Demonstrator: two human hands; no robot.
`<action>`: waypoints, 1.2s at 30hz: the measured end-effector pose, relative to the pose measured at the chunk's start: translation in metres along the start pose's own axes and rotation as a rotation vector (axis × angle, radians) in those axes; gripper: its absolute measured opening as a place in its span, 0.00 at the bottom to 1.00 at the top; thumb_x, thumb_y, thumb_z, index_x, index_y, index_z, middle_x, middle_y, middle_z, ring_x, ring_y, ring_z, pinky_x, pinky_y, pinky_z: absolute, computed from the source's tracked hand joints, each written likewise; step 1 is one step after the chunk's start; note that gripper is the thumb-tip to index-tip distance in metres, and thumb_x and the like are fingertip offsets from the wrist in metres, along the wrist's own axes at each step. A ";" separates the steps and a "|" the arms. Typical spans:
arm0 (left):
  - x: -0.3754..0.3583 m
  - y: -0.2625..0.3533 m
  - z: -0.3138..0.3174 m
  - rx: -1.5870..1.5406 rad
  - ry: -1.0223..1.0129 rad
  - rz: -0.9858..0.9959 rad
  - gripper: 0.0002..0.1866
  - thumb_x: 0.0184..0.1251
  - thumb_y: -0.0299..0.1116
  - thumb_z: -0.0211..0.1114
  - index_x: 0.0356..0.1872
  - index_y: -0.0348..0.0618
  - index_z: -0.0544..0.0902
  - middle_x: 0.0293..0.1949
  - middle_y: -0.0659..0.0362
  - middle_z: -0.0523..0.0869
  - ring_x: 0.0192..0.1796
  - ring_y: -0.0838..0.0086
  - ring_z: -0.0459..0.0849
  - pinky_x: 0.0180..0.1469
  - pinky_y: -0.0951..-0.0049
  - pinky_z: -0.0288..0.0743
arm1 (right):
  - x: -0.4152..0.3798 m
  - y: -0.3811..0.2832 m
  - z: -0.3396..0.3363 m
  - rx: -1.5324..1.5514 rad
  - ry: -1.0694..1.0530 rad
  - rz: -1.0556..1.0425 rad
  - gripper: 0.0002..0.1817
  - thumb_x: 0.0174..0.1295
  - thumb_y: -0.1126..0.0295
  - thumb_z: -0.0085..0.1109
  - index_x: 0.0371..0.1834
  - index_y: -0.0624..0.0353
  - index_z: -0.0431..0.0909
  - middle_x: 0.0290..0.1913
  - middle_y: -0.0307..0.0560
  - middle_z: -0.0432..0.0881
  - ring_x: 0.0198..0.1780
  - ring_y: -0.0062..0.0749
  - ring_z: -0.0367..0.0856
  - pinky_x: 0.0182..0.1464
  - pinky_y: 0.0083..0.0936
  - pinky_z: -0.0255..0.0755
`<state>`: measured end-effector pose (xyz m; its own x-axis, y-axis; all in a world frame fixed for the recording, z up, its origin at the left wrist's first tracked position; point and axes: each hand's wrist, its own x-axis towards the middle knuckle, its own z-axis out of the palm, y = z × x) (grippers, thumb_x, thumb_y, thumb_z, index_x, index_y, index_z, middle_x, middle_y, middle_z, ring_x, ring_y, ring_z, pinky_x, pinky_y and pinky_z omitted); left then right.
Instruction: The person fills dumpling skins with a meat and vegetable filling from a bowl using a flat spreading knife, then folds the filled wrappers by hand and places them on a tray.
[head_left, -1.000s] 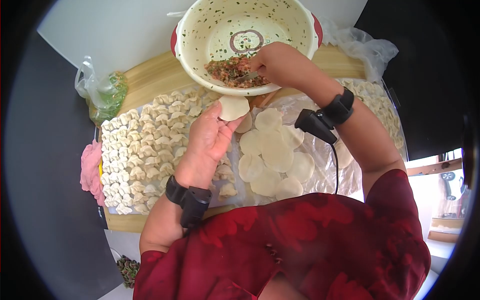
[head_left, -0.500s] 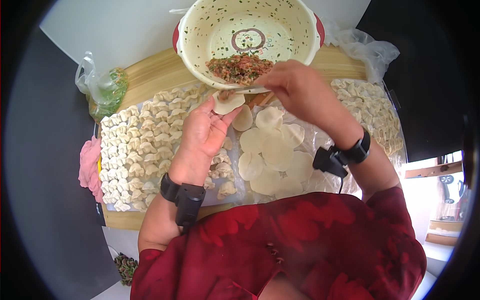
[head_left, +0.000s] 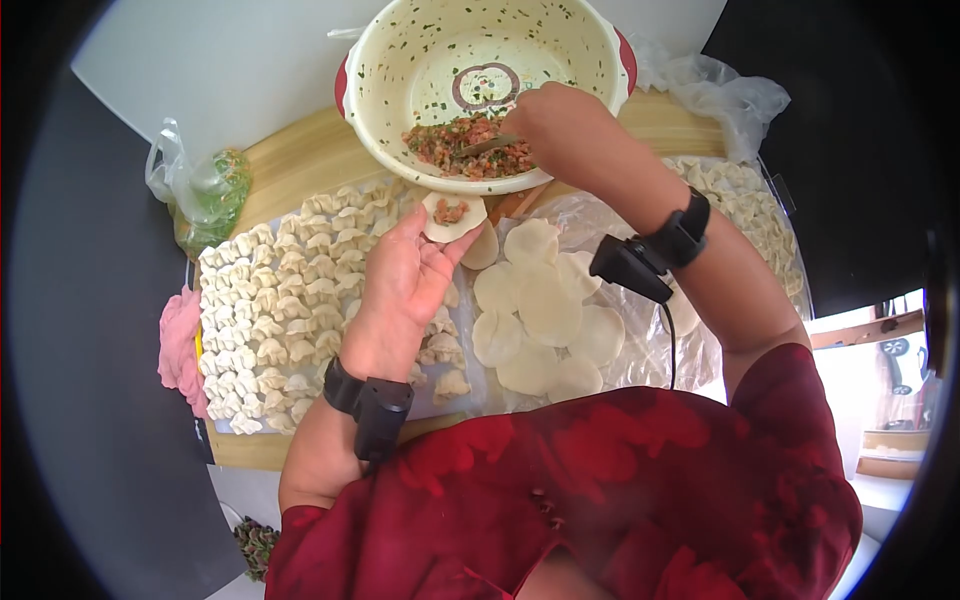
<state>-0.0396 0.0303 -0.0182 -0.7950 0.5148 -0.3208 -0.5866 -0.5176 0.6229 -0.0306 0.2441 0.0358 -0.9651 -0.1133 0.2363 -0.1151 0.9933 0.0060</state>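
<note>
- Presently, one dough wrapper (head_left: 473,214), upper middle of the frame, just below the bowl's near rim; lies flat, edges unpinched.
- One dab of filling (head_left: 449,212) on that wrapper. Half a second ago I saw the utensil laid over it; a second ago the wrapper was bare.
- Left hand (head_left: 405,278), centre-left of the frame: palm up, thumb and fingers loosely curved, wrapper resting on the fingers with the thumb at its edge. Little shifted since the earlier views.
- Right hand (head_left: 552,125), upper middle: returned from the wrapper to the bowl; fingers closed round a metal utensil (head_left: 487,146), its tip at the meat mixture (head_left: 430,147). From my remote feed I cannot tell what kind of utensil.
- Meaning, as I judge it: filling is at least partly portioned onto this wrapper; folding not yet done.
- One cream bowl (head_left: 392,60), top of the frame, mixture gathered toward its near side.
- Loose wrappers (head_left: 550,305), overlapping, centre of the frame.
- Shaped dumplings (head_left: 270,352) in rows, left of the frame; a second lot (head_left: 735,215) at the right.
- One pink cloth (head_left: 180,350), far left.
</note>
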 end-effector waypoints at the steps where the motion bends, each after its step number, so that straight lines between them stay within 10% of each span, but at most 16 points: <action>1: 0.000 0.000 0.000 -0.004 -0.002 -0.007 0.19 0.80 0.30 0.41 0.64 0.27 0.62 0.64 0.44 0.73 0.66 0.57 0.74 0.71 0.53 0.69 | 0.005 0.001 0.004 -0.009 -0.087 0.039 0.17 0.49 0.81 0.55 0.39 0.54 0.88 0.34 0.52 0.83 0.41 0.50 0.81 0.44 0.42 0.75; 36: -0.026 0.006 -0.011 0.094 -0.137 0.006 0.22 0.80 0.34 0.42 0.68 0.33 0.65 0.64 0.49 0.74 0.65 0.61 0.75 0.67 0.58 0.72 | -0.102 -0.056 0.003 0.335 0.434 -0.150 0.26 0.48 0.86 0.57 0.52 0.55 0.83 0.43 0.45 0.81 0.45 0.43 0.79 0.45 0.36 0.76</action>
<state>-0.0238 0.0066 -0.0138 -0.7661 0.6036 -0.2208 -0.5598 -0.4577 0.6908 0.0737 0.1996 0.0086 -0.7549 -0.1632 0.6352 -0.3805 0.8979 -0.2215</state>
